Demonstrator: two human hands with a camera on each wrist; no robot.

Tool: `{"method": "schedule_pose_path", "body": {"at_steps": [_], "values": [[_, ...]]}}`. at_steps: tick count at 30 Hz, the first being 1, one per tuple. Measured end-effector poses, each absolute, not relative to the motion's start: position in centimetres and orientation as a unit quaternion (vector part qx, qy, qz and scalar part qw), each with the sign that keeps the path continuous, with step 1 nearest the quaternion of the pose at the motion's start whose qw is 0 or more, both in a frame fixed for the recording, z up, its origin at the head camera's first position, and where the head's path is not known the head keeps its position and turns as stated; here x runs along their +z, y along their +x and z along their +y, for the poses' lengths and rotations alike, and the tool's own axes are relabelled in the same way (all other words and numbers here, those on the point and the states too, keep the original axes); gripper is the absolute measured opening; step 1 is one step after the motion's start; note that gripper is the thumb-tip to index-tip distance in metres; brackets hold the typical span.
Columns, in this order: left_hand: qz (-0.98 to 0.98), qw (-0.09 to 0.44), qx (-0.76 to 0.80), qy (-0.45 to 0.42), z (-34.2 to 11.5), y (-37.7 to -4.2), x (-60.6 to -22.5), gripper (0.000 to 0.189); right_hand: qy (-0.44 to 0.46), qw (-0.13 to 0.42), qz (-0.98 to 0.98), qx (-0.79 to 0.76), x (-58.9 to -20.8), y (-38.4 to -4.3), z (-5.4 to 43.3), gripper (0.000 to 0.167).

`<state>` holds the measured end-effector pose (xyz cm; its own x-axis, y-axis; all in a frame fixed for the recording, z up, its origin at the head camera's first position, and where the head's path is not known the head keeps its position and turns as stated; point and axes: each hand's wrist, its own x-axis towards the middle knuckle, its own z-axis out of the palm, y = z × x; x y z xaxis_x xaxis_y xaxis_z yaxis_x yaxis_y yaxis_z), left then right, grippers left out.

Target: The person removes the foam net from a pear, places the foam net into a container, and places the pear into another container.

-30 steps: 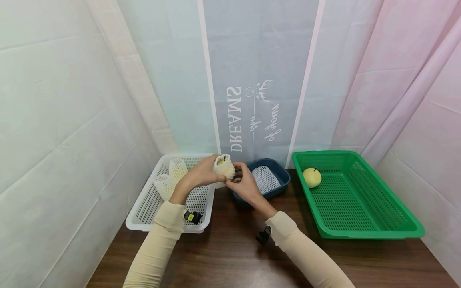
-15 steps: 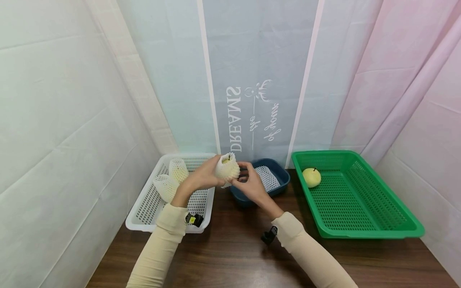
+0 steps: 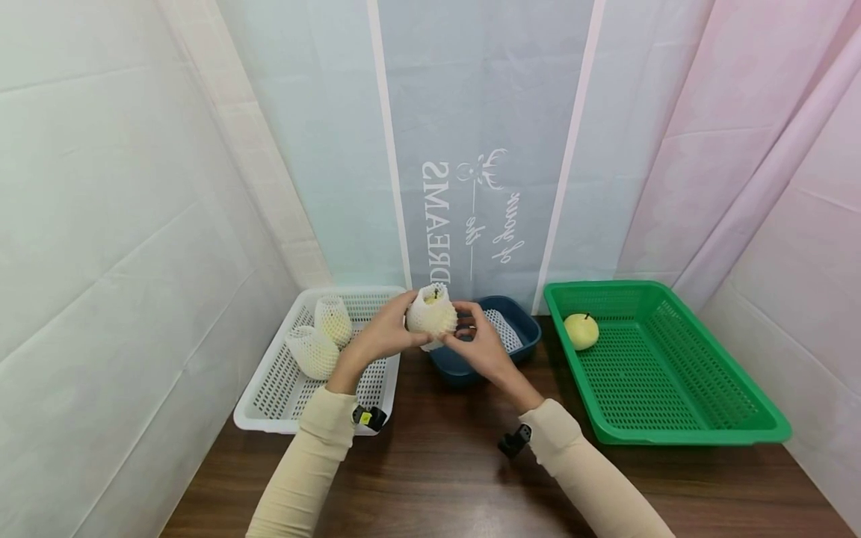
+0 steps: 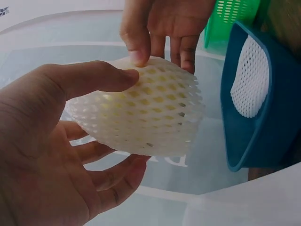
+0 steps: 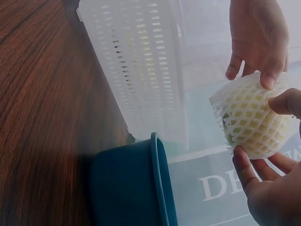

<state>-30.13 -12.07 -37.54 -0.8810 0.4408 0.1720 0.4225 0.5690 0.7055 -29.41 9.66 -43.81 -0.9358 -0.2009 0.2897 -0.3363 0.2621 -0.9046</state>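
Note:
Both hands hold a yellow pear (image 3: 433,314) wrapped in a white foam net, stem showing through the net's open top. My left hand (image 3: 382,334) grips it from the left, thumb across the net in the left wrist view and fingers beneath. From the right, my right hand (image 3: 483,345) pinches the net, its thumb and fingertips on the pear's side and edge. In the right wrist view the mesh (image 5: 256,115) is stretched over the fruit between both hands. The pear is held up over the gap between the white basket (image 3: 250,400) and the blue bin (image 3: 457,371).
Two more netted pears (image 3: 315,353) lie in the white basket at left. A foam net (image 3: 504,330) lies inside the blue bin. The green basket (image 3: 673,437) at right holds one bare pear (image 3: 581,331). A printed curtain (image 3: 484,112) hangs behind the wooden table (image 3: 437,478).
Both hands have moved a little to the right with the netted pear, and more of the pear and its net now shows between them. The baskets and the blue bin stay put.

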Motion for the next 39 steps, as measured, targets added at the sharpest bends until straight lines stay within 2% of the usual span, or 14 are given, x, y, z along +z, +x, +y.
{"method": "schedule_pose_path", "body": {"at_steps": [19,28,39], "values": [[0.865,-0.040,0.421,0.269,-10.8,-29.3,-38.6,0.071,0.178,0.059,-0.779,0.598,-43.7,-28.4,11.6,0.063],[0.840,-0.020,0.474,0.263,-9.9,-28.7,-39.4,0.076,0.188,0.073,-0.781,0.591,-43.8,-27.8,12.8,0.065],[0.833,-0.032,0.481,0.271,-9.4,-28.3,-40.1,0.073,0.195,0.079,-0.793,0.571,-43.8,-27.1,13.9,0.063]]}}
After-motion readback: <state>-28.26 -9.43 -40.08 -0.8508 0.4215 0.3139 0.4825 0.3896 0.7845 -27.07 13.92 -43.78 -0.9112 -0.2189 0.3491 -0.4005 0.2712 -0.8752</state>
